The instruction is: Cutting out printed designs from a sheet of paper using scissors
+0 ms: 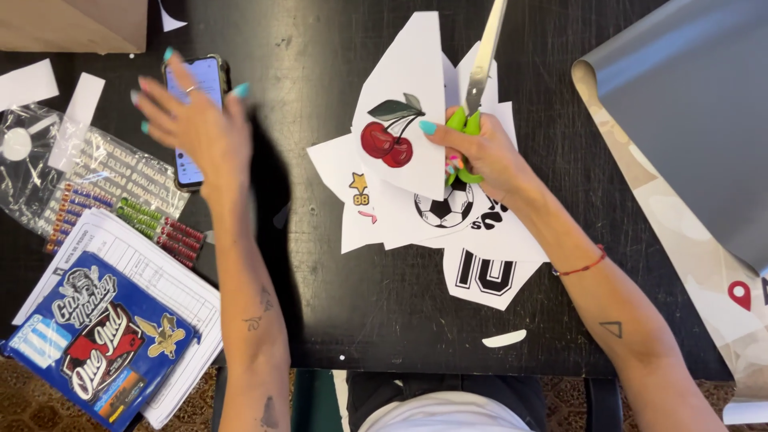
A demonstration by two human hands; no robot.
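- Right hand (480, 156): fingers closed around green-handled scissors (478, 80), blades pointing away, thumb pressing a white cherry sticker sheet (400, 120) mid-surface.
- Left hand (196, 124): fingers spread apart, hovering over a phone (200, 84); touch unclear.
- Blue packet (96, 340) lies at the near left edge on a paper form (172, 280).
- Grey roll (688, 88) fills the right; bare black surface (376, 312) lies between the arms.

Bare forearms with small tattoos, turquoise nail polish, red cord bracelet (582, 265), ring (190, 90), white top.
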